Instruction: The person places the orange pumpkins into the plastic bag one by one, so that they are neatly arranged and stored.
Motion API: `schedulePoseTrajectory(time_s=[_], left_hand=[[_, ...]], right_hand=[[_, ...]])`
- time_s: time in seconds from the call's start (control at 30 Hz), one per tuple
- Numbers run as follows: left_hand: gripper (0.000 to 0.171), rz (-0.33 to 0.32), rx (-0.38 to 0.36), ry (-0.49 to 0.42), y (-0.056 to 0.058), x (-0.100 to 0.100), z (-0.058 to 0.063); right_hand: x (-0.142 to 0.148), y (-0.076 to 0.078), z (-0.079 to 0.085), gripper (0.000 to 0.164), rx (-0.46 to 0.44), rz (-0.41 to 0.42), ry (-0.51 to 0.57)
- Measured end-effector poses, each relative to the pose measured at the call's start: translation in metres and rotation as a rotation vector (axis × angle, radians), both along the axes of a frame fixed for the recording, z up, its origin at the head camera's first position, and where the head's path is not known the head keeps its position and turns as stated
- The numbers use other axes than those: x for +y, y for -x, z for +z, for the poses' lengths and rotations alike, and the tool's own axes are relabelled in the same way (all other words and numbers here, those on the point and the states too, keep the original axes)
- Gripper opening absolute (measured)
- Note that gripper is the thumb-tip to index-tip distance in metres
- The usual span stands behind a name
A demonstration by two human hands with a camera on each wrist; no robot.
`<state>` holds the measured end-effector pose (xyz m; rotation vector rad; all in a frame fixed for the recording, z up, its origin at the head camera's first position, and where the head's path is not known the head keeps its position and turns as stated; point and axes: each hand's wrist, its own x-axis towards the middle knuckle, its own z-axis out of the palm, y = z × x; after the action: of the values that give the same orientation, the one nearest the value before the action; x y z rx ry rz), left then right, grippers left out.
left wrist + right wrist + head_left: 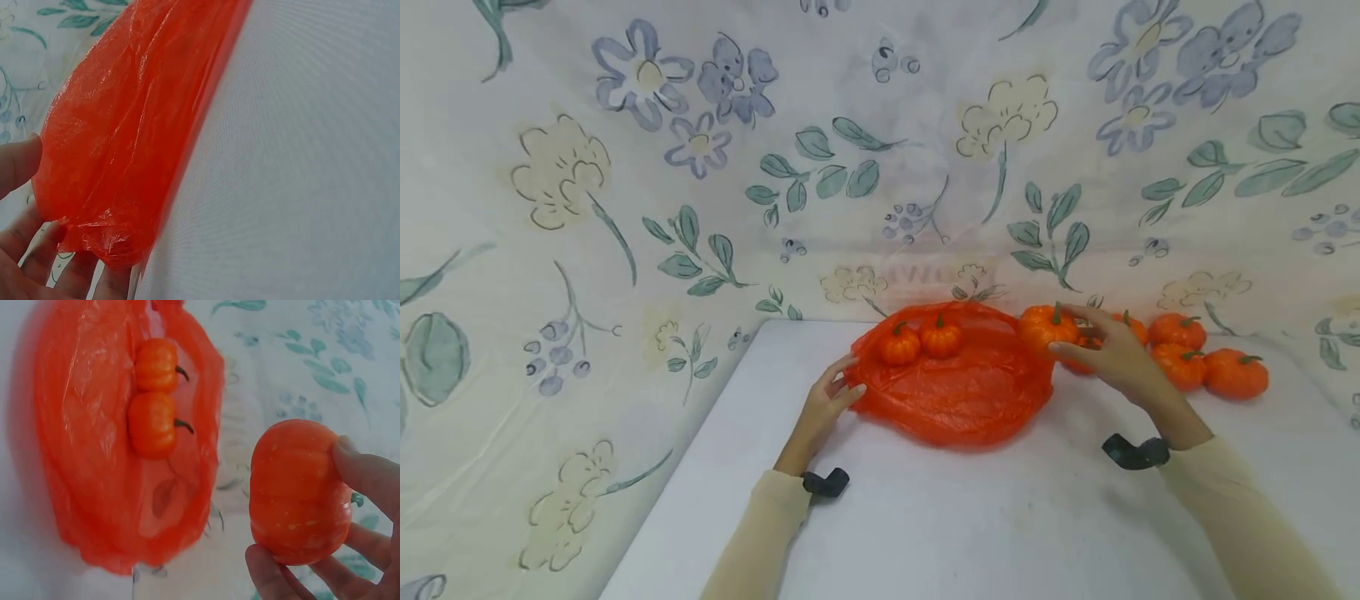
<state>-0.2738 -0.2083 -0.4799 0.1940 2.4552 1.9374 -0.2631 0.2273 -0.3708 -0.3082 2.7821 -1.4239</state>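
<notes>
A thin red plastic bag (955, 408) lies spread with its mouth open on the white table, two small orange pumpkins (940, 336) inside it near the far rim. At the bag's left edge, my left hand (826, 404) holds the plastic; the left wrist view shows the fingers partly hidden behind the bag (119, 156) and the thumb at its edge. My right hand (1108, 348) grips another orange toy pumpkin (300, 490) with a green stem, raised by the bag's right rim. In the right wrist view, thumb and fingers surround that pumpkin.
Several more orange pumpkins (1236, 375) are grouped at the right of the table, just behind and beyond my right hand. A floral cloth (865, 217) hangs behind the table (970, 525) and along its left side.
</notes>
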Motion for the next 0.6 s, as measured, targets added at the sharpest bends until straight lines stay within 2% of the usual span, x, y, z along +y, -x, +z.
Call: schedulePoseTrajectory(time_s=[0.13,0.37,0.6], left_hand=[[0.054,-0.001,0.002,-0.006,-0.001,0.0,0.001],[0.052,-0.003,0.034,-0.019,-0.001,-0.001,-0.003],[0.053,-0.04,0.067,-0.068,-0.001,-0.003,-0.003]], right_hand=[[-0.021,0.01,0.002,0.082,-0.009,0.058,-0.02],[-0.055,0.029,-0.002,0.076,0.033,0.166,-0.038],[-0.087,0.046,-0.011,0.072,0.069,0.274,-0.077]])
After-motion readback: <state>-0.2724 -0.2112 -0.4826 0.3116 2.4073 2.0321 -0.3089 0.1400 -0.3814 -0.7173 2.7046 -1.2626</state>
